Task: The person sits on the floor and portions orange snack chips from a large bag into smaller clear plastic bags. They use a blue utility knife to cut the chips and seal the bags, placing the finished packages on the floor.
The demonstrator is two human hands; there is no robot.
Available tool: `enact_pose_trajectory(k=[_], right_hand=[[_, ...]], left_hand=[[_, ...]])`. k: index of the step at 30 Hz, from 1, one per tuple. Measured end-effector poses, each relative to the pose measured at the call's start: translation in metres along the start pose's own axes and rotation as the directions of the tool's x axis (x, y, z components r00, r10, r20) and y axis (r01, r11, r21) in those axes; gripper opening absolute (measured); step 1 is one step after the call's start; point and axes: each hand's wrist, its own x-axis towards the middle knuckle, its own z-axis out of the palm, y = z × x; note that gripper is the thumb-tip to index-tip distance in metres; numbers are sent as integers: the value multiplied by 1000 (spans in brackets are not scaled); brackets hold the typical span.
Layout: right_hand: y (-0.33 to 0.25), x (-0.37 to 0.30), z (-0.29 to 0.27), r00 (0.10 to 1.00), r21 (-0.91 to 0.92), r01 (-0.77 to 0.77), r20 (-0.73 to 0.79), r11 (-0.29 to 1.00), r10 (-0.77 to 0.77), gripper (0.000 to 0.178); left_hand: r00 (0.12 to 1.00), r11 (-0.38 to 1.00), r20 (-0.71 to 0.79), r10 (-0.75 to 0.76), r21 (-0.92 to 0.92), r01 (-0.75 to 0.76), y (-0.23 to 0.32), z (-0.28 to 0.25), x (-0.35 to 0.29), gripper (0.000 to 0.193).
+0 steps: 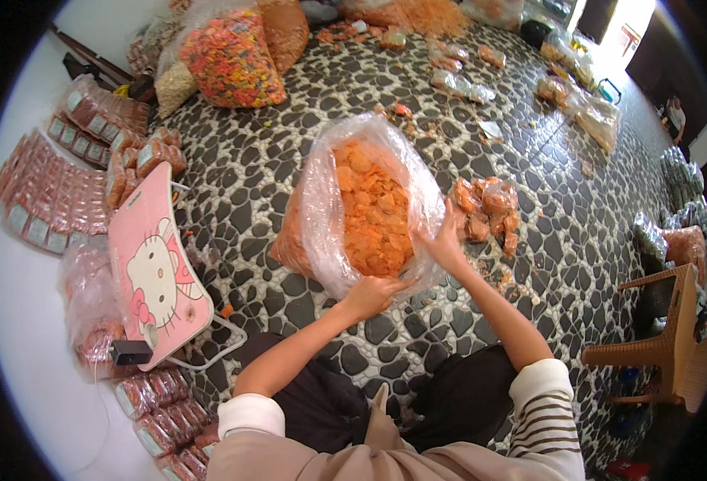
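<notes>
A large clear plastic bag [325, 200] stands wide open on the floor in front of me, filled with thin orange chips [373, 212]. My left hand [372, 297] is closed on the near edge of its mouth, with the fingertips partly hidden by the plastic. On the right side of the rim, my right hand [445, 243] grips the folded-back plastic. A heap of small packed bags of orange snacks [486, 208] lies on the floor just beyond my right hand.
A pink folding table [141, 216] stands at the left, beside rows of packed snack bags [61, 184]. Behind is a big bag of colourful snacks [233, 60]. A brown plastic chair [674, 337] is at the right. Loose packets [462, 84] lie farther off on the pebble-patterned floor.
</notes>
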Motion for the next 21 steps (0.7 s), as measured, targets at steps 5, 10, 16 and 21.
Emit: enact_pose_trajectory(k=[5, 10, 16, 21], right_hand=[[-16, -9, -13, 950, 48, -211, 246, 976, 193, 71], [-7, -12, -35, 999, -211, 28, 43, 977, -19, 58], [19, -66, -102, 901, -298, 241, 422, 924, -99, 64], [71, -91, -169, 914, -439, 29, 376, 898, 154, 54]], left_hand=[[984, 1000, -178, 27, 9, -26, 17, 3, -20, 65], [929, 984, -361, -84, -179, 20, 35, -1, -23, 47], [931, 995, -353, -96, -63, 79, 88, -9, 5, 65], [906, 964, -404, 126, -166, -208, 141, 18, 75, 56]])
